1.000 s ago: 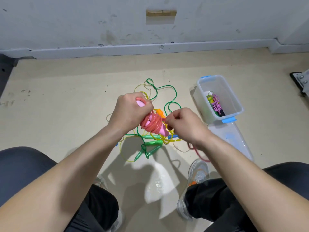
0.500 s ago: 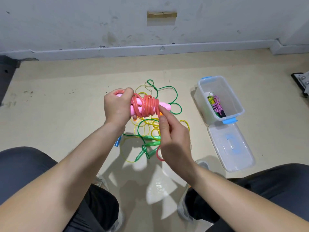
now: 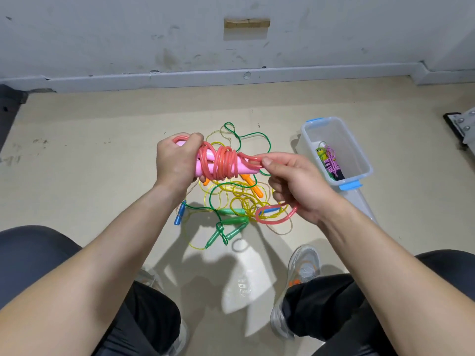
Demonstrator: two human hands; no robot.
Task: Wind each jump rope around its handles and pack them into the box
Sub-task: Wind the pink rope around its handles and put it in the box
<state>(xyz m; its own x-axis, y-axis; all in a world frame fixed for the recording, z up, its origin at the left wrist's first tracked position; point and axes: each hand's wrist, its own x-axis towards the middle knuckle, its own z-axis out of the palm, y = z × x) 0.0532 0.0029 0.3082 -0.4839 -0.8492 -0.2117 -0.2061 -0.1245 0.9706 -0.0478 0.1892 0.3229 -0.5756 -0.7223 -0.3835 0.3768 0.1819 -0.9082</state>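
A bare, unfurnished indoor room, more a utility or storage space than a lived-in home; the grey-white wall [image 3: 102,34] is scuffed and stained, with a rectangular recess [image 3: 246,29] holding a tan strip; a plain grey skirting [image 3: 180,78] runs along its foot; the beige floor [image 3: 77,163] carries dark smudges and serves as the work surface, with loose jump ropes [image 3: 232,211] and a clear plastic box [image 3: 339,134] lying straight on it; a metal bracket [image 3: 462,124] shows at the right edge.
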